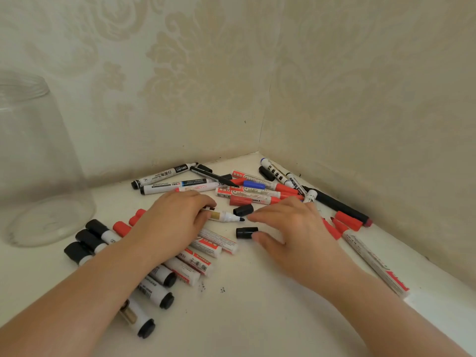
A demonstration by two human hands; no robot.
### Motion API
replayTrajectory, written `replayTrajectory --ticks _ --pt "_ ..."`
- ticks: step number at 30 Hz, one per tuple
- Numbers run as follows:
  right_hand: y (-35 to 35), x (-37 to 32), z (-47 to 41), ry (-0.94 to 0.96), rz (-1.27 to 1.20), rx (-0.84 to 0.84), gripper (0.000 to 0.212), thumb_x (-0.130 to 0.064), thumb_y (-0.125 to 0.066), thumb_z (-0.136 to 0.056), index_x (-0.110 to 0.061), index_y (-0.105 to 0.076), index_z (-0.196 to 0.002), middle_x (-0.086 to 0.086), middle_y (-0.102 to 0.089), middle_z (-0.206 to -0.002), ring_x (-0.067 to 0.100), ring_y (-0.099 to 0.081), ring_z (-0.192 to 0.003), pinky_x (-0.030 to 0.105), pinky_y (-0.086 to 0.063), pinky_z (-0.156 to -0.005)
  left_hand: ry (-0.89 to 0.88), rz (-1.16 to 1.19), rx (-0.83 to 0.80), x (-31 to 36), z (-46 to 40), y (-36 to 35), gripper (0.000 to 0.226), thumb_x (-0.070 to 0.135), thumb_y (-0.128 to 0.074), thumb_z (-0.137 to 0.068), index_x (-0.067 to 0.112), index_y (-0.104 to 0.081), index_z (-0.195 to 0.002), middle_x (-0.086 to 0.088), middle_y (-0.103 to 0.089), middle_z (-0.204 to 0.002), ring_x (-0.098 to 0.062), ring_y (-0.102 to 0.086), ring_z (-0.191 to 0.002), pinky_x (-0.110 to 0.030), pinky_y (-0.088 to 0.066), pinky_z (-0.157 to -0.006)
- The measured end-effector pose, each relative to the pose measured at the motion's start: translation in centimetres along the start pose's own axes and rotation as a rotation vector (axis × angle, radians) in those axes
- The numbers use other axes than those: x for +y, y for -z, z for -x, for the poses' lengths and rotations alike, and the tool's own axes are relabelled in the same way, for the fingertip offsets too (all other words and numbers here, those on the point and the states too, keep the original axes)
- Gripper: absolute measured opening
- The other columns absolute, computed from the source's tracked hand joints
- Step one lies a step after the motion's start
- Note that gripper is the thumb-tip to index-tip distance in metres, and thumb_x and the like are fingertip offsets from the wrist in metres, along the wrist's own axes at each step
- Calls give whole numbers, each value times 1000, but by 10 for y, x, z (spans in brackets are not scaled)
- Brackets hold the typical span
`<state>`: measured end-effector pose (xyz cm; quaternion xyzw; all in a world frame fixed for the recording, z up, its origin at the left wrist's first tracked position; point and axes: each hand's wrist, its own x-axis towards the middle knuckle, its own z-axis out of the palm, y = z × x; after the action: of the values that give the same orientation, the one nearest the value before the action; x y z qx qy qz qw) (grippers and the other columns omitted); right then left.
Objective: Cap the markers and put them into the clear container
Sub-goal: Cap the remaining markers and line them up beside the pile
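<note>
My left hand (pixel 171 217) grips an uncapped white marker with a black tip (pixel 226 216), which lies pointing right on the white table (pixel 257 305). My right hand (pixel 291 228) hovers open just right of that tip, thumb touching a loose black cap (pixel 246 233). A second black cap (pixel 243 210) lies just beyond the tip. Several capped markers (pixel 201 256) lie under my left forearm. More markers (pixel 257 191), red, black and blue, are piled in the corner. The clear container (pixel 33 155) stands empty at the far left.
Patterned beige walls (pixel 360 99) meet in a corner behind the pile. A long red-capped marker (pixel 373 261) lies along the right wall beside a black one (pixel 334 202). Small dark specks (pixel 213 288) dot the table in front.
</note>
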<state>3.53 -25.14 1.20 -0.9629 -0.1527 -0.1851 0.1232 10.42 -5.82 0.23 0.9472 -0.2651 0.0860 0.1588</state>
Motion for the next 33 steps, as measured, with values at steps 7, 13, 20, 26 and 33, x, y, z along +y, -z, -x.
replayTrajectory --ticks 7,13,20,26,33 --pt "-13 -5 -6 107 117 -35 39 0 -69 -64 -23 -69 -96 -3 -72 -76 24 -65 -72 35 -46 -62 -134 21 23 0 -1 -3 30 24 -52 -90 29 -56 -119 13 -49 -102 -6 -44 -87 -40 -29 -104" --pt "13 0 -4 -173 -345 120 48 1 -52 -85 -35 -57 -118 -19 -48 -86 -8 -45 -83 1 -33 -72 -283 -50 282 4 4 2 27 14 -59 -80 13 -60 -106 -5 -59 -98 -22 -57 -79 -34 -47 -73" --pt "23 -3 0 -407 -1087 81 20 -8 -65 -79 -25 -63 -90 -8 -74 -85 0 -65 -75 13 -49 -70 -345 -47 361 11 14 8 31 31 -40 -85 19 -52 -111 0 -65 -98 -15 -54 -89 -35 -52 -69" --pt "24 -2 1 -395 -1254 141 32 -23 -67 -59 -19 -65 -91 -9 -72 -78 1 -64 -70 8 -46 -64 -322 -18 383 10 15 9 31 32 -40 -85 19 -51 -112 1 -65 -96 -11 -48 -86 -29 -47 -70" --pt "18 -2 1 -365 -1068 156 24 -4 -69 -74 -27 -64 -80 -11 -73 -82 1 -66 -75 16 -50 -70 -337 -12 352 14 18 12 34 33 -38 -87 19 -54 -113 3 -64 -96 -15 -58 -80 -28 -47 -67"
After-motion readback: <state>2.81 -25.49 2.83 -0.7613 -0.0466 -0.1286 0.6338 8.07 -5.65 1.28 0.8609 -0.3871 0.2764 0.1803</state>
